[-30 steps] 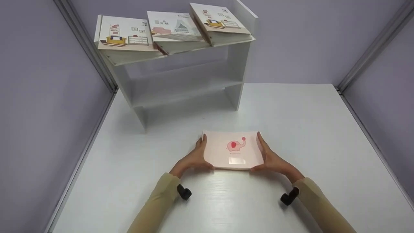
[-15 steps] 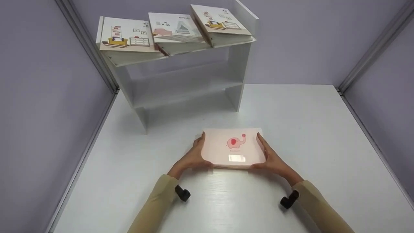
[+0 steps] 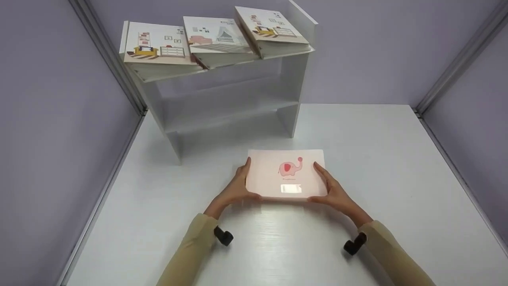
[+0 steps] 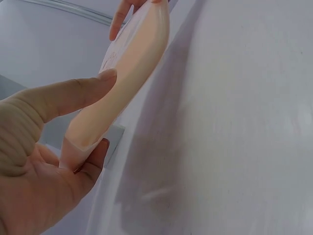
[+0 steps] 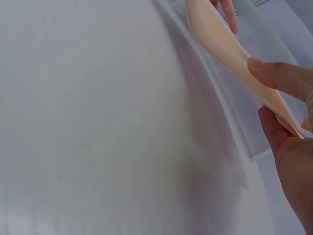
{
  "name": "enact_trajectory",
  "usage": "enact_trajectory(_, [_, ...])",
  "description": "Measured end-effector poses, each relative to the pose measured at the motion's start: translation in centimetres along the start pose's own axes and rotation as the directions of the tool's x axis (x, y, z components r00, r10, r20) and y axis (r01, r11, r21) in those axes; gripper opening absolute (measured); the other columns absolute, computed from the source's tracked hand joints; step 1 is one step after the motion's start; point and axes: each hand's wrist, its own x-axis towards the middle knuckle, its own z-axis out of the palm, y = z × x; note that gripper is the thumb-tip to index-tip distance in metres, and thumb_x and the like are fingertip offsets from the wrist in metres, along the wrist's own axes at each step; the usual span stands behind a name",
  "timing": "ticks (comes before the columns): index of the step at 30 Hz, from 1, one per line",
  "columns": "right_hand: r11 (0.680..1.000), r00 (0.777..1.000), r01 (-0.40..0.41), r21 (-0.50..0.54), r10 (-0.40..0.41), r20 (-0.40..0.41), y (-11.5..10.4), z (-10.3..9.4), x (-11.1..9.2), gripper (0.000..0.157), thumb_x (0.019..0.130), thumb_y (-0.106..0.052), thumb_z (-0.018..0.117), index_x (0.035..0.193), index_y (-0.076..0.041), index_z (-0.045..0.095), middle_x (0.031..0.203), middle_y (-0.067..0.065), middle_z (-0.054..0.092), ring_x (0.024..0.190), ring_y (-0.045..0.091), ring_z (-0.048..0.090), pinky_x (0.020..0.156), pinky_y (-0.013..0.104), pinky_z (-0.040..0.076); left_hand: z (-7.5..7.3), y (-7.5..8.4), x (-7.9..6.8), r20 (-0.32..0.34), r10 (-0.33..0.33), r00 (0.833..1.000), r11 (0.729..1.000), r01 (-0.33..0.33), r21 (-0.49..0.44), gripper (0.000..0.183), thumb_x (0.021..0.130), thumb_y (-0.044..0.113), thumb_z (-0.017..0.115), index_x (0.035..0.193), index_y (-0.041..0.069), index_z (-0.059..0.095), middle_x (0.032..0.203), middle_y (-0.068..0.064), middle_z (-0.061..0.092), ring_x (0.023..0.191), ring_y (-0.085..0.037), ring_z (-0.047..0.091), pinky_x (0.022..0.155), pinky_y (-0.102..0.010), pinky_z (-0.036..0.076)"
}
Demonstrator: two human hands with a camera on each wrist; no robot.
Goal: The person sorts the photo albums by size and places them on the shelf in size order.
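A pink notebook (image 3: pixel 262 174) with a red-and-pink elephant on its cover is held between both hands above the white table. My left hand (image 3: pixel 234 188) grips its left end, the thumb along the near edge. On the opposite end my right hand (image 3: pixel 338 196) holds it the same way. In the left wrist view, the thumb lies on the near side of the notebook (image 4: pixel 129 73) and fingers reach underneath. The right wrist view shows the notebook (image 5: pixel 220 41) bowed between the hands, its shadow on the table below.
Behind the notebook stands a white shelf unit (image 3: pixel 230 99) on the table (image 3: pixel 397 178). Three thick illustrated binders (image 3: pixel 158 41) lean on its top level. Purple-grey wall panels (image 3: pixel 357 51) enclose the back and sides.
The notebook has shifted slightly away from the body, and more of its cover's far part shows. Both hands keep their hold at its ends.
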Motion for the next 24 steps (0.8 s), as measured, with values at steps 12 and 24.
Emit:
enact_trajectory(12, [0.999, 0.999, 0.033, 0.031, -0.031, -0.040, 0.8, -0.3, 0.9, 0.090, 0.072, -0.020, 0.080, 0.146, -0.020, 0.029, 0.153, 0.001, 0.024, 0.142, 0.024, 0.014, 0.112, 0.050, 0.016, -0.5, 0.7, 0.0, -0.059, 0.002, 0.998, 0.999, -0.004, -0.041, 0.131, 0.057, 0.028, 0.090, 0.150, 0.019, -0.003, 0.150, -0.016, 0.017, 0.137, -0.030, 0.022, 0.111, -0.046, 0.024])
enact_trajectory(24, [0.999, 0.999, 0.031, 0.040, -0.031, 0.016, -1.8, -1.3, 1.3, 0.087, 0.075, -0.012, 0.077, 0.147, -0.015, 0.028, 0.154, 0.005, 0.019, 0.135, 0.025, 0.028, 0.097, 0.024, 0.037, -1.1, 1.3, 0.1, -0.091, 0.021, 0.996, 0.992, -0.032, -0.123, 0.130, 0.058, 0.028, 0.089, 0.150, 0.022, -0.001, 0.148, -0.015, 0.019, 0.115, -0.026, 0.044, 0.099, -0.038, 0.042])
